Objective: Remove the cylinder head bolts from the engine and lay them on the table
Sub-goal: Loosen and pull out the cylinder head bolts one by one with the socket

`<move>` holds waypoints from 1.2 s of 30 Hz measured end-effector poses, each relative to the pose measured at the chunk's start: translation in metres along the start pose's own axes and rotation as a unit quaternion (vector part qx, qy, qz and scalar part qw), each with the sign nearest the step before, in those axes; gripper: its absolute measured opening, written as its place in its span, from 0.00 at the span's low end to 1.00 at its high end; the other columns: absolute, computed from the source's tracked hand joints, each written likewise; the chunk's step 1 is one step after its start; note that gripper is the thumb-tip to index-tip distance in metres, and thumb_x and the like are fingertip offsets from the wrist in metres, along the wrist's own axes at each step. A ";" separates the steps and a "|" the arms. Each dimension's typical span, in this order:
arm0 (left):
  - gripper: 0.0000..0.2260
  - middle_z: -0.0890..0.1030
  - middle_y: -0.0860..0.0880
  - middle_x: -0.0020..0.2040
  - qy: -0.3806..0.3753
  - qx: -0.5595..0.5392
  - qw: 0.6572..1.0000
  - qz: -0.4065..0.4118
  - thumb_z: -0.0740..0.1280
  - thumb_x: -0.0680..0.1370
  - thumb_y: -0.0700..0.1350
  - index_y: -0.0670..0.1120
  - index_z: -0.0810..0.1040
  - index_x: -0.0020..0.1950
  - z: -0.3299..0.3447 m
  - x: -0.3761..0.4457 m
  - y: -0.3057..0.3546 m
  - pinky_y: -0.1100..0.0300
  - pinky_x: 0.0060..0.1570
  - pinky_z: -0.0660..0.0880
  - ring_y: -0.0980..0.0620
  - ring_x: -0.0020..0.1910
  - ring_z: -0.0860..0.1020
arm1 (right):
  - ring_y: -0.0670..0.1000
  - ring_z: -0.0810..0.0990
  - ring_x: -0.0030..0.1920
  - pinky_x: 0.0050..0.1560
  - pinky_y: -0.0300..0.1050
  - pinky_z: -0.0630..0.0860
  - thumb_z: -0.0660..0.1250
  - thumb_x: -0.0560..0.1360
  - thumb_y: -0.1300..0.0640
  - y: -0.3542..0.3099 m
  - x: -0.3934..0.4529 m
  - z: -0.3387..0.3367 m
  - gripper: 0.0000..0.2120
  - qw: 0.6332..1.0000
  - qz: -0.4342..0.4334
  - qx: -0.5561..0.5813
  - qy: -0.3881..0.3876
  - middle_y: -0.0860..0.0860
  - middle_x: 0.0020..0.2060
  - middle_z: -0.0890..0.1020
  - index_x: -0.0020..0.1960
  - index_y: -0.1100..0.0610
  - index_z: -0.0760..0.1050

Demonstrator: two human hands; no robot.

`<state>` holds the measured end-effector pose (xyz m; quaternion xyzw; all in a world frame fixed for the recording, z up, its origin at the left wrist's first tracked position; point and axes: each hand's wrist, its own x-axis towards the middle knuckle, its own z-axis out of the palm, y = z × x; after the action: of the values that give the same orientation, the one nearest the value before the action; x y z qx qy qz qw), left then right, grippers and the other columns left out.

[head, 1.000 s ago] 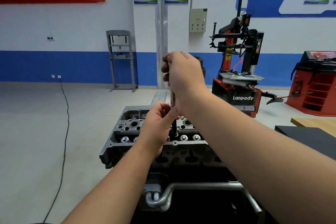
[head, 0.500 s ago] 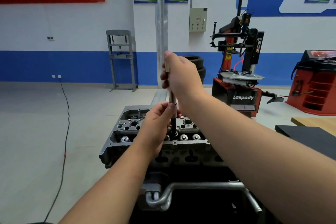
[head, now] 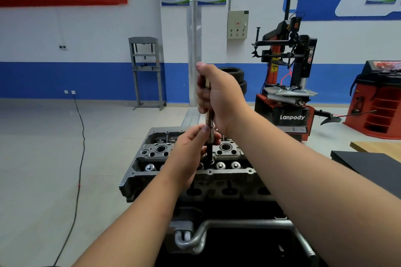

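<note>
Fingers of my right hand (head: pixel 219 95) curl tight around the top of the socket extension (head: pixel 209 130), which stands upright over the cylinder head (head: pixel 225 154). My left hand (head: pixel 191 154) pinches the same shaft lower down, thumb against it. Its dark lower end meets a bolt (head: pixel 210 161) at the cylinder head's near row. Right of the cylinder head lies a black table (head: pixel 368 167).

Your head camera looks forward and slightly down, close over the engine (head: pixel 191 167); the far wall perhaps blurs.
</note>
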<state>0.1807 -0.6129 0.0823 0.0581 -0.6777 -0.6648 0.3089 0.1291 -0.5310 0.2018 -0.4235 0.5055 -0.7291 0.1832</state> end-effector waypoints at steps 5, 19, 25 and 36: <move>0.17 0.85 0.52 0.44 0.030 -0.028 0.999 0.020 0.74 0.72 0.63 0.51 0.83 0.50 0.004 0.003 -0.003 0.54 0.51 0.75 0.56 0.43 0.81 | 0.49 0.71 0.34 0.39 0.49 0.70 0.63 0.81 0.49 0.002 -0.002 0.015 0.13 0.982 -0.034 -0.069 0.173 0.50 0.32 0.75 0.41 0.55 0.73; 0.13 0.86 0.50 0.46 0.004 -0.038 0.999 -0.004 0.70 0.79 0.58 0.49 0.85 0.52 0.000 0.003 0.000 0.50 0.56 0.72 0.55 0.46 0.82 | 0.53 0.67 0.33 0.36 0.51 0.67 0.64 0.79 0.50 -0.004 -0.005 0.014 0.14 0.984 -0.006 -0.112 0.139 0.53 0.31 0.69 0.39 0.56 0.69; 0.22 0.85 0.49 0.46 0.027 -0.048 0.998 0.006 0.75 0.71 0.60 0.45 0.80 0.56 0.002 0.000 0.002 0.49 0.59 0.73 0.51 0.48 0.82 | 0.50 0.61 0.25 0.32 0.46 0.62 0.60 0.78 0.53 -0.003 0.001 0.004 0.16 0.999 0.011 -0.024 0.036 0.48 0.22 0.65 0.32 0.53 0.67; 0.09 0.85 0.54 0.39 0.030 -0.052 0.998 0.023 0.71 0.80 0.51 0.46 0.80 0.53 0.003 0.002 -0.001 0.55 0.48 0.73 0.61 0.37 0.81 | 0.49 0.72 0.32 0.37 0.48 0.71 0.61 0.81 0.48 0.007 -0.007 0.013 0.14 0.988 -0.030 -0.043 0.143 0.46 0.27 0.75 0.40 0.54 0.75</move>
<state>0.1767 -0.6112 0.0827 0.0465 -0.6340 -0.6897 0.3468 0.1427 -0.5365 0.1945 -0.3371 0.5442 -0.7652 0.0687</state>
